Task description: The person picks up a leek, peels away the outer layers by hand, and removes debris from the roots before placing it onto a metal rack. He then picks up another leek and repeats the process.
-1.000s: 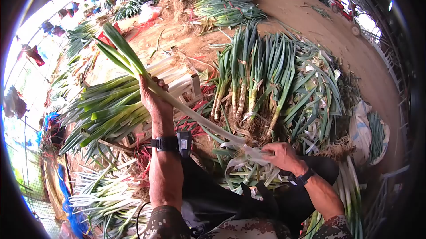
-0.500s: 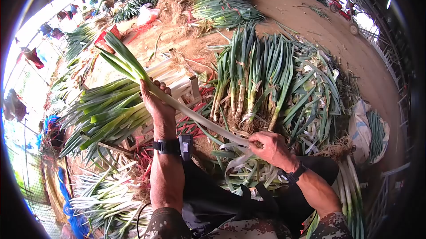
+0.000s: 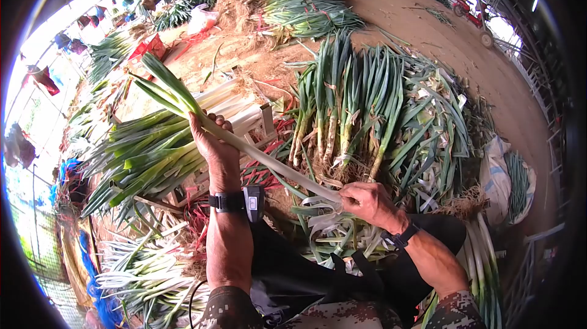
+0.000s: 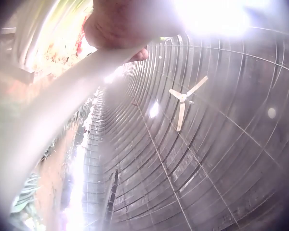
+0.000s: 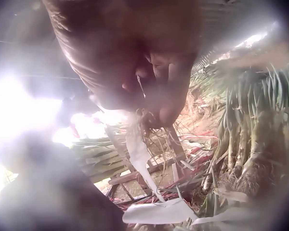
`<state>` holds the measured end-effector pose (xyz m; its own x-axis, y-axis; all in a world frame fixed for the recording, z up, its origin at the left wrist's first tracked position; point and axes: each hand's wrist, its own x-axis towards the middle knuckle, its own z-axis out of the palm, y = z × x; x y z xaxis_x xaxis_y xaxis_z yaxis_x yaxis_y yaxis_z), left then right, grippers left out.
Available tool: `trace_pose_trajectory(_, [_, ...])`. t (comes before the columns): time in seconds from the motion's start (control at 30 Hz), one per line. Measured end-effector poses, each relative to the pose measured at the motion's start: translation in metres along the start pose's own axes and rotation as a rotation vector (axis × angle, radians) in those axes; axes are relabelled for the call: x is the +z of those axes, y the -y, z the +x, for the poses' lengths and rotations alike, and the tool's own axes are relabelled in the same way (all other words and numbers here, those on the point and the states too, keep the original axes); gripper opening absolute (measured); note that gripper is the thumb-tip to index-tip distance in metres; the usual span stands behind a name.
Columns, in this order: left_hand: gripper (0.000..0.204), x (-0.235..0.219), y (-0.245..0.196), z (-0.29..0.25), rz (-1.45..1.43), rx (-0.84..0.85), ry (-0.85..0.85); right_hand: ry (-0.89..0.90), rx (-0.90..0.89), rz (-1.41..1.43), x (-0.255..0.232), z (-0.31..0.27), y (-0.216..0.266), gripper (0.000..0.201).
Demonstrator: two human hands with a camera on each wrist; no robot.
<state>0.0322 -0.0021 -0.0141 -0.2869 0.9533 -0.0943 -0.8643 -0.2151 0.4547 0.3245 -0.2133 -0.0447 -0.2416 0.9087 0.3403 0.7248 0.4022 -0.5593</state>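
My left hand (image 3: 215, 145) grips a long green onion (image 3: 269, 161) at the start of its leaves. The onion slants down to the right, green leaves at the upper left. At its root end, the curled fingers of my right hand (image 3: 370, 202) pinch the base. In the right wrist view a loose strip of white skin (image 5: 138, 151) hangs beneath the right hand, with thin roots at the fingertips. The left wrist view shows the white stalk (image 4: 53, 98) running out below the left hand (image 4: 130, 21).
Peeled onions (image 3: 150, 139) lie on a wooden rack (image 3: 268, 120) at left. Unpeeled onions (image 3: 348, 103) stand bunched ahead, beside a heap of leaves (image 3: 437, 127). Stripped skins (image 3: 348, 231) lie below my hands. A white sack (image 3: 496, 173) stands at far right.
My right hand let go of a pale strip of skin below the root end and moved up and left to pinch the onion's base. The left hand keeps its grip, shifting only slightly.
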Motion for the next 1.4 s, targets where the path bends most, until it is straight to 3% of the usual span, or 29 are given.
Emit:
trace_pose_trajectory(0.13, [0.035, -0.003, 0.000, 0.002, 0.002, -0.003, 0.022, -0.017, 0.006, 0.007, 0.000, -0.002, 0.002, 0.007])
trace_pose_trajectory(0.23, [0.034, -0.004, 0.000, 0.003, -0.021, -0.018, 0.056, -0.004, 0.126, -0.061, -0.003, -0.002, 0.005, 0.006])
trace_pose_trajectory(0.33, [0.033, -0.007, 0.001, 0.002, -0.051, -0.018, 0.126, -0.125, 0.273, 0.086, 0.003, -0.004, -0.003, 0.008])
trace_pose_trajectory(0.5, [0.033, -0.003, 0.001, -0.005, -0.067, 0.015, 0.155, -0.232, 0.624, 0.172, 0.018, -0.028, -0.070, 0.016])
trace_pose_trajectory(0.57, [0.034, -0.010, -0.009, 0.005, -0.080, 0.042, 0.162, -0.144, 1.073, 0.331, 0.008, -0.048, -0.089, 0.014])
trace_pose_trajectory(0.6, [0.034, -0.011, -0.013, 0.007, -0.096, 0.047, 0.159, -0.129, 0.986, 0.400, 0.003, -0.053, -0.083, 0.029])
trace_pose_trajectory(0.73, [0.034, -0.013, -0.018, 0.010, -0.083, 0.095, 0.172, 0.081, 0.796, 0.571, -0.012, -0.053, -0.058, 0.054])
trace_pose_trajectory(0.87, [0.036, -0.015, -0.013, 0.012, -0.094, 0.083, 0.136, 0.115, 0.829, 0.961, -0.008, -0.030, -0.023, 0.062])
trace_pose_trajectory(0.97, [0.036, -0.015, -0.011, 0.010, -0.111, 0.076, 0.136, 0.168, 0.777, 1.019, 0.007, -0.024, -0.019, 0.037])
trace_pose_trajectory(1.07, [0.036, -0.018, -0.018, 0.014, -0.057, 0.080, 0.191, 0.436, 0.707, 0.396, 0.022, -0.050, -0.057, 0.034])
trace_pose_trajectory(1.17, [0.037, -0.012, -0.027, 0.012, -0.120, 0.075, 0.283, 0.803, 0.919, 0.013, 0.015, -0.090, -0.080, 0.032])
trace_pose_trajectory(1.27, [0.038, -0.011, -0.031, 0.010, -0.194, 0.023, 0.388, 0.473, 0.669, -0.198, 0.014, -0.090, -0.077, 0.032])
trace_pose_trajectory(1.37, [0.040, -0.011, -0.025, 0.015, -0.211, -0.015, 0.467, 0.156, 0.570, -0.040, 0.000, -0.045, -0.058, 0.037])
trace_pose_trajectory(1.4, [0.040, -0.007, -0.023, 0.012, -0.222, -0.021, 0.463, 0.146, 0.550, 0.093, -0.007, -0.029, -0.045, 0.040])
